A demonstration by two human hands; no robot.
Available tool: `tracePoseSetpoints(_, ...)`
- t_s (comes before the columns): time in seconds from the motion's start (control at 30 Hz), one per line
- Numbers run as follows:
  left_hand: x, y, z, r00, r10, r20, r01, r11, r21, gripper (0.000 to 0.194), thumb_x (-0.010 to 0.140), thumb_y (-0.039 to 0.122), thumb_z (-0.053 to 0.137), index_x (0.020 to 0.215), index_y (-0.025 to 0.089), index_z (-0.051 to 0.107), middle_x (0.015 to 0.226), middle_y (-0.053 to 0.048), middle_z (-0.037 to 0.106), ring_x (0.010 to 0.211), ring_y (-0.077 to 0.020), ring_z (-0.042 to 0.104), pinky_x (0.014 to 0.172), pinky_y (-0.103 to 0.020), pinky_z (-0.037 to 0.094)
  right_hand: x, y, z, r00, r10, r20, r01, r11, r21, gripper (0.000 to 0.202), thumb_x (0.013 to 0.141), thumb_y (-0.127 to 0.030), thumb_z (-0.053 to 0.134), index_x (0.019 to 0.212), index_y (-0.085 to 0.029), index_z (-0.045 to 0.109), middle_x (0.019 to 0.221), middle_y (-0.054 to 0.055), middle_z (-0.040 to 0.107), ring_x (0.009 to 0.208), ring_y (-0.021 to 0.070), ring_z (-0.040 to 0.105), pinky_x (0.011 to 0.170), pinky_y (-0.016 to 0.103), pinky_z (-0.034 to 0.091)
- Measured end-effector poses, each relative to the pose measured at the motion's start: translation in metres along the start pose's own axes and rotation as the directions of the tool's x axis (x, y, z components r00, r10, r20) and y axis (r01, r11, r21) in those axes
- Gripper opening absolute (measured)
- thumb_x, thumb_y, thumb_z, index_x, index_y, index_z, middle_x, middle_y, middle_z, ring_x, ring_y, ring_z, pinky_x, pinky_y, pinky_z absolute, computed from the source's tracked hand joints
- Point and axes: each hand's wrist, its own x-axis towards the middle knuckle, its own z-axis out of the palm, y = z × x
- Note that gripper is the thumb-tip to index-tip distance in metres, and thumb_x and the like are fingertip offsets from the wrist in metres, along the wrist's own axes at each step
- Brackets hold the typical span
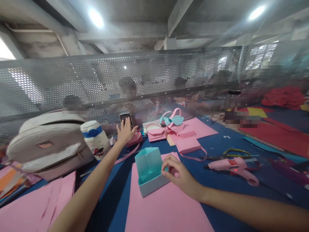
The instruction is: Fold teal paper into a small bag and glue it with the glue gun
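My left hand [126,131] is stretched forward with its fingers spread, in front of a smartphone [126,117] that leans upright against the perforated screen. Whether the fingertips touch the phone I cannot tell. A teal paper box [149,161], open at the top with a raised back flap, rests on a pink sheet [166,209]. At the box's right end my right hand [177,172] is closed, thumb and forefinger pinching its edge. Beyond the box lie several pink folded paper pieces with strap-like strips [189,145] and a teal one [172,120].
A pink glue gun [235,166], its red light on, lies right, beside yellow-handled scissors [238,153]. A white bottle [95,138] and a pale backpack [48,141] stand left. A perforated metal screen [96,74] borders the table's back. People sit beyond it.
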Motion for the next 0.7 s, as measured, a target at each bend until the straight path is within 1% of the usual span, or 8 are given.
tracePoseSetpoints(0.13,-0.013,0.009,-0.012,0.996,0.082,-0.020,-0.084,0.989,-0.125,0.054,0.096,0.034,0.060,0.145,0.019,0.043,0.157,-0.013,0.036,0.145,-0.0362,0.029,0.116,-0.065,0.017,0.000,-0.001,0.000,1.000,-0.003,0.001,0.003,1.000,0.003,0.008,0.089,-0.019,0.060,0.081,-0.022,0.061,0.090,0.001,0.053,0.081,0.0157,0.052,0.070,0.027,0.041)
tracePoseSetpoints(0.2,-0.024,0.017,-0.021,0.991,0.129,-0.034,-0.133,0.968,-0.213,0.054,0.100,0.035,0.050,0.149,0.015,0.037,0.158,-0.017,0.035,0.148,-0.0331,0.026,0.120,-0.057,0.016,0.000,-0.001,0.001,1.000,0.003,-0.001,-0.003,1.000,-0.002,0.008,0.089,-0.019,0.060,0.081,-0.022,0.061,0.089,0.001,0.052,0.079,0.0153,0.051,0.070,0.027,0.041)
tracePoseSetpoints(0.37,-0.076,0.042,-0.055,0.969,0.202,-0.144,-0.244,0.875,-0.417,0.045,0.105,0.036,0.028,0.145,0.019,0.042,0.150,-0.011,0.049,0.140,-0.0225,0.043,0.115,-0.039,0.034,-0.001,0.000,0.000,1.000,-0.005,0.004,0.005,1.000,-0.027,0.008,0.091,-0.020,0.061,0.083,-0.022,0.063,0.090,0.001,0.053,0.079,0.0158,0.052,0.071,0.027,0.042)
tracePoseSetpoints(0.47,-0.118,0.050,-0.079,0.937,0.218,-0.273,-0.325,0.829,-0.455,0.039,0.105,0.027,0.027,0.140,0.023,0.043,0.141,-0.010,0.055,0.131,-0.0218,0.051,0.108,-0.038,0.040,-0.001,0.002,0.000,0.998,-0.061,-0.007,0.060,0.996,-0.059,0.007,0.092,-0.021,0.063,0.085,-0.022,0.065,0.091,0.002,0.057,0.087,0.0183,0.054,0.078,0.030,0.042)
tracePoseSetpoints(0.53,-0.145,0.051,-0.092,0.899,0.268,-0.345,-0.405,0.809,-0.427,0.030,0.102,0.025,0.040,0.129,0.026,0.052,0.124,-0.009,0.064,0.117,-0.0231,0.058,0.102,-0.039,0.042,0.000,0.003,0.000,0.993,-0.114,-0.012,0.113,0.990,-0.087,0.006,0.092,-0.022,0.064,0.087,-0.023,0.068,0.092,0.002,0.062,0.093,0.0204,0.056,0.085,0.033,0.042)
tracePoseSetpoints(0.6,-0.168,0.052,-0.100,0.847,0.427,-0.318,-0.525,0.771,-0.362,0.020,0.093,0.022,0.056,0.110,0.030,0.063,0.099,-0.002,0.072,0.094,-0.0224,0.065,0.091,-0.035,0.043,0.000,0.002,0.000,0.988,-0.153,-0.001,0.151,0.980,-0.131,0.004,0.092,-0.025,0.067,0.089,-0.025,0.070,0.092,0.002,0.066,0.096,0.0216,0.057,0.089,0.036,0.040)
tracePoseSetpoints(0.63,-0.177,0.053,-0.101,0.787,0.561,-0.256,-0.613,0.756,-0.230,0.022,0.092,0.020,0.058,0.110,0.030,0.064,0.096,-0.001,0.074,0.089,-0.0220,0.066,0.090,-0.035,0.040,-0.001,0.002,0.000,0.987,-0.160,0.010,0.159,0.975,-0.157,0.004,0.091,-0.026,0.068,0.089,-0.026,0.071,0.091,0.001,0.068,0.096,0.0220,0.057,0.089,0.037,0.039)
tracePoseSetpoints(0.7,-0.190,0.057,-0.101,0.743,0.665,-0.072,-0.669,0.740,-0.067,0.023,0.093,0.020,0.057,0.115,0.027,0.063,0.100,-0.001,0.076,0.091,-0.0221,0.066,0.093,-0.037,0.034,-0.002,0.001,0.001,0.988,-0.154,0.029,0.157,0.964,-0.216,0.003,0.090,-0.029,0.070,0.088,-0.027,0.073,0.089,0.001,0.071,0.094,0.0225,0.057,0.089,0.038,0.039)
